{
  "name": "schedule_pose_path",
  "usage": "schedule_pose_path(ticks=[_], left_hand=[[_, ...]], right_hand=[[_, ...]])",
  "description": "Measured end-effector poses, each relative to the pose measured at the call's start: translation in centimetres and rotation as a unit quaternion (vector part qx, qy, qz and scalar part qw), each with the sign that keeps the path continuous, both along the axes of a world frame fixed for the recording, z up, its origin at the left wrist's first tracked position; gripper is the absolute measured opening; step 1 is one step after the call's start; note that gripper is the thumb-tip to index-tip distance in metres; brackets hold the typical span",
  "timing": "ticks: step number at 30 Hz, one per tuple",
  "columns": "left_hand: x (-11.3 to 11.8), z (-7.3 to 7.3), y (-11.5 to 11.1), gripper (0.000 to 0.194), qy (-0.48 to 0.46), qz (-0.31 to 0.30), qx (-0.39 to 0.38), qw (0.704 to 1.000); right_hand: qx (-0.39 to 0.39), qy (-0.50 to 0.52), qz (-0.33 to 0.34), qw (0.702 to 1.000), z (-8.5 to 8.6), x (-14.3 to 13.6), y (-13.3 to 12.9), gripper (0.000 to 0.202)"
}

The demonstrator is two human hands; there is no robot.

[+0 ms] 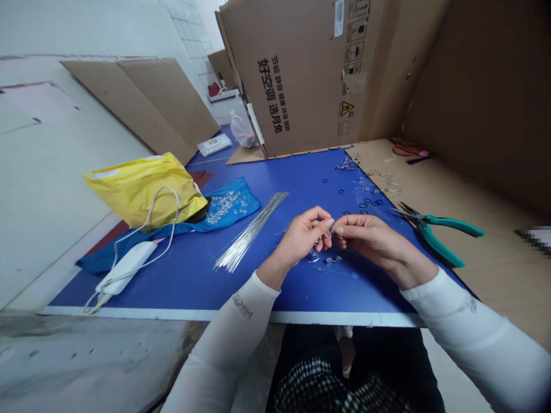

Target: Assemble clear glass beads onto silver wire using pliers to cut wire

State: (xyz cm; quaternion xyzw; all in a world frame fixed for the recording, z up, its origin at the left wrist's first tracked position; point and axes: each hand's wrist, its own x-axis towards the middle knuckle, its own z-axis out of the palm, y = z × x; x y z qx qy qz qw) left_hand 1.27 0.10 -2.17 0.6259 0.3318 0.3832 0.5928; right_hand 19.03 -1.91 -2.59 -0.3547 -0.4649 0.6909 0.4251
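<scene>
My left hand and my right hand meet fingertip to fingertip just above the blue tabletop. Thumb and forefinger of each are pinched together. Small clear beads show under the curled fingers of my left hand. What the right fingertips pinch is too small to make out. Below the hands lie a pair of clear beads and some thin wire pieces. To the left rests a bundle of straight silvery wires. Teal-handled pliers lie with jaws apart to the right of my right hand.
Clear beads are spread on a blue cloth beside a yellow bag. A white power strip with a looped cord lies front left. Black rings, bent wire pieces and orange-handled scissors lie right, before a large carton.
</scene>
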Motion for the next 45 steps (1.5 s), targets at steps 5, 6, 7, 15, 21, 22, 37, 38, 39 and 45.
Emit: schedule_pose_path(ticks=[5,6,7,15,21,22,37,38,39,45], left_hand=[[0.3,-0.2,-0.2,0.032,0.02,0.043,0.044,0.998],[0.3,-0.1,-0.2,0.031,0.015,0.044,0.039,0.998],[0.3,-0.1,-0.2,0.031,0.007,0.043,0.027,0.999],[-0.4,0.0,0.7,0.028,-0.067,0.068,-0.06,0.994],[-0.6,0.2,0.8,0.024,-0.057,0.073,-0.067,0.993],[-0.6,0.2,0.8,0.024,-0.051,0.07,-0.068,0.994],[-0.8,0.0,1.2,0.021,-0.084,0.121,-0.116,0.982],[-0.9,0.0,1.2,0.021,-0.089,0.123,-0.124,0.981],[-0.9,0.1,1.2,0.022,-0.092,0.122,-0.128,0.98],[-1.1,0.1,1.3,0.025,-0.059,0.092,-0.128,0.986]], right_hand=[[-0.002,-0.014,-0.033,0.999,0.1,-0.3,-0.2,0.028],[-0.003,-0.011,-0.032,0.999,0.1,-0.2,-0.2,0.029],[-0.004,-0.007,-0.03,1.0,0.1,-0.1,-0.2,0.029],[0.008,-0.041,-0.059,0.997,0.1,0.5,0.3,0.035],[0.015,-0.07,-0.096,0.993,0.2,0.4,0.4,0.038],[0.018,-0.072,-0.1,0.992,0.2,0.4,0.4,0.037],[0.007,-0.055,-0.093,0.994,0.1,0.9,0.5,0.038],[0.009,-0.054,-0.096,0.994,0.1,0.9,0.6,0.038],[0.013,-0.054,-0.099,0.994,0.1,0.9,0.6,0.037],[0.034,-0.087,-0.089,0.992,0.1,1.1,0.6,0.036]])
